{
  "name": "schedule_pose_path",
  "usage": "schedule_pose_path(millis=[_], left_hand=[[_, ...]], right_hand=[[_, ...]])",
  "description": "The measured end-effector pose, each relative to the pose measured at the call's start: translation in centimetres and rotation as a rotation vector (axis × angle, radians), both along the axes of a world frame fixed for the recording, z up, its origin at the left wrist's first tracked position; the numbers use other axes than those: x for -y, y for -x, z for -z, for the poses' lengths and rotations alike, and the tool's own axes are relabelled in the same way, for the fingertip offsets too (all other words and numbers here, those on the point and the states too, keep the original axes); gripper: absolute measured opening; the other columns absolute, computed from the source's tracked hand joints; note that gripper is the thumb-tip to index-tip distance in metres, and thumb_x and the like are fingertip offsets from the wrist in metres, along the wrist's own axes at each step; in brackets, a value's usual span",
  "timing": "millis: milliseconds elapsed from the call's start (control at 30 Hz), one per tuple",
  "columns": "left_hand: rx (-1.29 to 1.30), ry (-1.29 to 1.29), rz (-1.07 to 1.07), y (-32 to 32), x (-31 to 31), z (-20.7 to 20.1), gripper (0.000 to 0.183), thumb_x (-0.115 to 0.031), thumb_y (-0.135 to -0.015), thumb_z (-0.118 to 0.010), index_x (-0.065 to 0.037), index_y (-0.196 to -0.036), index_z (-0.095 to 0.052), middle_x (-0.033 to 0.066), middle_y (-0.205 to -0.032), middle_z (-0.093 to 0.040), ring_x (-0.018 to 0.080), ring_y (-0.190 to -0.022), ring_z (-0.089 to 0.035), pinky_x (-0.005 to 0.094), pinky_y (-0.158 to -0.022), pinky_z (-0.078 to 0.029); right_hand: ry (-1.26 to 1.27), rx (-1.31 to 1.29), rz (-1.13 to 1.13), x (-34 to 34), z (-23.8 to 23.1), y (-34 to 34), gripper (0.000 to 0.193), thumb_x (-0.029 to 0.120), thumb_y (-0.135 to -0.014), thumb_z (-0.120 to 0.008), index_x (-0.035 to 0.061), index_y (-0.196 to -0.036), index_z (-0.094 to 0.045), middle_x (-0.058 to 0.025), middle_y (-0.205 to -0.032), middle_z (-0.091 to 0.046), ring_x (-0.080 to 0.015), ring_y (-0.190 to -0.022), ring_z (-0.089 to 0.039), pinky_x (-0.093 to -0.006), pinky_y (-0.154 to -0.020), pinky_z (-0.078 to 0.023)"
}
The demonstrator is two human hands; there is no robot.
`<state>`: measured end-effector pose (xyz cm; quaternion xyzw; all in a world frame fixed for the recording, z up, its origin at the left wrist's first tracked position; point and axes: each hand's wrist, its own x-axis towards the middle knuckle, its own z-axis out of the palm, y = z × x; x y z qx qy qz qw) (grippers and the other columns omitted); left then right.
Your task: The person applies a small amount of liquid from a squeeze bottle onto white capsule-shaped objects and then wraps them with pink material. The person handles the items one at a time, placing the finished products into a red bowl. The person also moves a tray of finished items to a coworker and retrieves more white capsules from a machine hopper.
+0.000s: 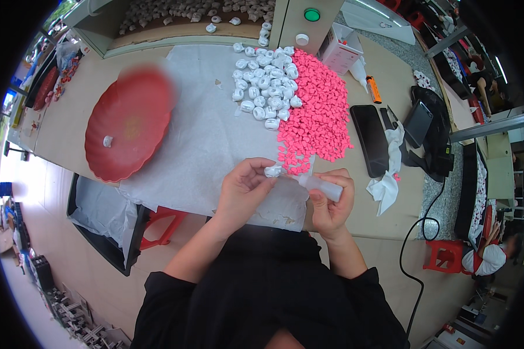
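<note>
Between the thumb and fingers of my left hand (243, 189) is a small white rounded piece (273, 171). My right hand (334, 203) grips a translucent squeeze bottle (322, 188), its thin nozzle pointing left at the white piece. Whether the tip touches the piece I cannot tell. Just beyond my hands lies a large spread of small pink pieces (315, 110). Left of it sits a group of white rounded pieces (264, 81), like the one I hold. White paper (198, 128) covers the table under them.
At left stands a red scalloped dish (128, 128) with one white piece (108, 141) inside. To the right are a black phone (369, 139), crumpled tissue (384, 189), an orange tube (373, 89) and a white box (339, 49). A paper-lined black tray (102, 215) is below the table's left edge.
</note>
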<state>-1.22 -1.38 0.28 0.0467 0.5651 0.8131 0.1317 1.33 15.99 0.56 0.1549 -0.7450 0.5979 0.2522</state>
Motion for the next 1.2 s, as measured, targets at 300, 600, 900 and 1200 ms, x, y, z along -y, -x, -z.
schedule_pose_path(millis=[300, 600, 900, 1200], left_hand=[[-0.016, -0.024, 0.021, -0.06, -0.07, -0.22, 0.027, 0.006, -0.082, -0.053, 0.003, -0.108, -0.049, 0.0071, -0.090, -0.059, 0.0089, -0.081, -0.058, 0.0211, -0.071, -0.048], [0.025, -0.010, -0.019, 0.02, -0.17, 0.12, 0.027, 0.006, -0.080, -0.057, 0.002, -0.106, -0.050, 0.0025, -0.083, -0.057, 0.0052, -0.075, -0.055, 0.0174, -0.065, -0.045], [0.047, 0.000, -0.019, -0.06, -0.23, -0.11, 0.027, 0.006, -0.079, -0.058, 0.002, -0.105, -0.051, 0.0008, -0.079, -0.055, 0.0032, -0.071, -0.053, 0.0155, -0.062, -0.043], [0.049, 0.017, -0.013, -0.07, -0.13, -0.03, 0.026, 0.005, -0.080, -0.059, 0.002, -0.105, -0.051, 0.0018, -0.079, -0.057, 0.0042, -0.071, -0.055, 0.0161, -0.063, -0.044]], right_hand=[[-0.005, -0.017, -0.011, 0.07, 0.11, 0.04, 0.029, 0.009, -0.079, -0.064, -0.0008, -0.098, -0.045, -0.0137, -0.087, -0.052, -0.0182, -0.074, -0.051, -0.0259, -0.065, -0.043], [-0.012, -0.084, 0.024, -0.01, 0.11, 0.10, 0.031, 0.008, -0.078, -0.065, -0.0007, -0.099, -0.044, -0.0145, -0.089, -0.052, -0.0192, -0.075, -0.052, -0.0265, -0.065, -0.044], [-0.079, -0.104, 0.023, 0.22, -0.03, 0.21, 0.033, 0.007, -0.077, -0.066, -0.0004, -0.100, -0.044, -0.0142, -0.089, -0.052, -0.0200, -0.075, -0.052, -0.0268, -0.065, -0.044], [-0.087, -0.086, 0.026, 0.18, -0.04, 0.22, 0.032, 0.006, -0.077, -0.066, -0.0010, -0.099, -0.044, -0.0138, -0.089, -0.052, -0.0194, -0.075, -0.051, -0.0266, -0.065, -0.044]])
